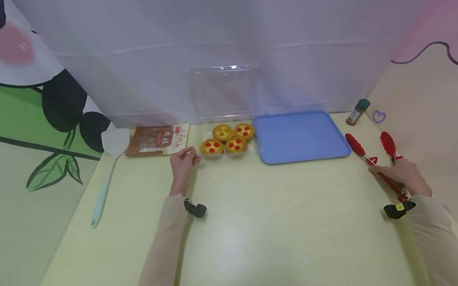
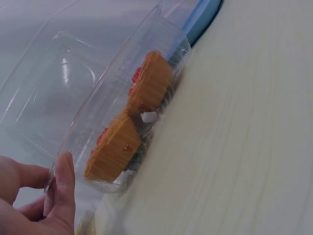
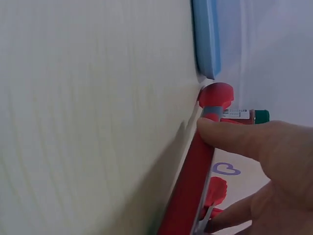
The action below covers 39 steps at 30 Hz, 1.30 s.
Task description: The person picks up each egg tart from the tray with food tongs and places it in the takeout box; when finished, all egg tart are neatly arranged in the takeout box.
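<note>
My left hand (image 1: pixel 183 165) pinches the near left rim of a clear plastic box (image 2: pixel 110 85) whose lid stands up behind it. Several egg tarts (image 1: pixel 223 133) sit inside, most topped with red pieces. On the right, my right hand (image 1: pixel 406 174) holds a pair of red-tipped tongs (image 1: pixel 386 180) with the thumb on one arm and fingers at the other. The tongs' arms are spread apart, their tips (image 3: pixel 217 95) pointing toward the back of the table. Nothing lies between the tips.
A blue tray (image 1: pixel 302 137) lies right of the box. Behind the tongs is a green-capped spice bottle (image 1: pixel 358 112). A brown food packet (image 1: pixel 157 140) and a white spatula with a mint handle (image 1: pixel 111 167) lie to the left. Curtained walls close the back.
</note>
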Each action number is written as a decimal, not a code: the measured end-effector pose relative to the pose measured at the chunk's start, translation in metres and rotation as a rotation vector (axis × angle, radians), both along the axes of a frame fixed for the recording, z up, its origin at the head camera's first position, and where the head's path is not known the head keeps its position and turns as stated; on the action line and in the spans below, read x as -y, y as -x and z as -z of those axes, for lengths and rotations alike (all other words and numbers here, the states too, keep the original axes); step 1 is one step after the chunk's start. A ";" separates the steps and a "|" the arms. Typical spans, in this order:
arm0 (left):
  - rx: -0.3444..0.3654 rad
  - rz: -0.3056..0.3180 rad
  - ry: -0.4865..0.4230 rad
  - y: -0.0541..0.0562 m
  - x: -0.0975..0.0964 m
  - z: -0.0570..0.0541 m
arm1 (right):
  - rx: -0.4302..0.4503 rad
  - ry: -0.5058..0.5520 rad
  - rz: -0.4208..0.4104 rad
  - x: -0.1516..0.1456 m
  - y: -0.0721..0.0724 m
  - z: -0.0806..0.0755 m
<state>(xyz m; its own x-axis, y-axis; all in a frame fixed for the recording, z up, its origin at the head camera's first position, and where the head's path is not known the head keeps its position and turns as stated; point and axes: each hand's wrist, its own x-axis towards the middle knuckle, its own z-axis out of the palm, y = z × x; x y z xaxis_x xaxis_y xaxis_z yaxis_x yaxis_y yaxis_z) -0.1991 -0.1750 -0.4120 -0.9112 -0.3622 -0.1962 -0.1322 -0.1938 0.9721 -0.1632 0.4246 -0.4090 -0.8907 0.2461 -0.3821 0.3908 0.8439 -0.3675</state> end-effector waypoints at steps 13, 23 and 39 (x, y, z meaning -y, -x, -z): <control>0.071 0.148 0.052 0.006 0.013 -0.003 | -0.491 0.256 -0.179 0.128 0.027 -0.047; 0.128 0.498 0.384 0.039 0.049 -0.018 | -0.300 0.683 -0.332 0.237 0.107 -0.042; 0.036 0.457 0.523 0.095 0.051 -0.030 | -0.235 0.825 -0.144 0.326 0.156 -0.011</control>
